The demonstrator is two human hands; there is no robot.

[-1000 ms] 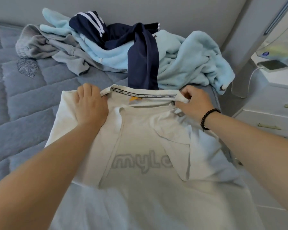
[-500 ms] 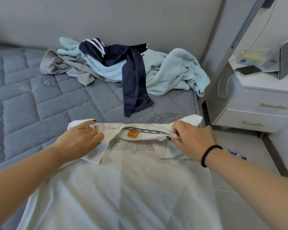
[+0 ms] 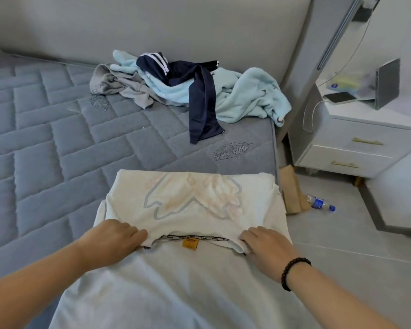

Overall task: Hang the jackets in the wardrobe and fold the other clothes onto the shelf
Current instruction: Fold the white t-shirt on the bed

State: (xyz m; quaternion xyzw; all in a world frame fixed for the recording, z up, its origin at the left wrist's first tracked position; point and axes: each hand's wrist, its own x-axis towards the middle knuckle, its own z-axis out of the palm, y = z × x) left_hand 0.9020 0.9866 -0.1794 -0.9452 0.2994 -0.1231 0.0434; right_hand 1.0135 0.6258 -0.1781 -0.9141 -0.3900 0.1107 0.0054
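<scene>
Head view, left hand (image 3: 114, 241) and right hand (image 3: 268, 250) pinching folded white T-shirt (image 3: 190, 203) collar, on mattress (image 3: 57, 143)

We've got a grey quilted mattress (image 3: 57, 129) with little leaf motifs stitched in, backed by a padded grey headboard (image 3: 152, 27). Off to the right sits a white nightstand (image 3: 356, 143) with two drawers and brass handles. On top of it we can see a phone (image 3: 340, 97) plugged into a white cable (image 3: 312, 115), plus a grey box thing (image 3: 387, 84). Down on the tiled floor (image 3: 342, 233) there's a brown paper bag (image 3: 292, 193) leaning by the bed, and a plastic bottle (image 3: 320, 203) with a blue label lying just beside it.
</scene>
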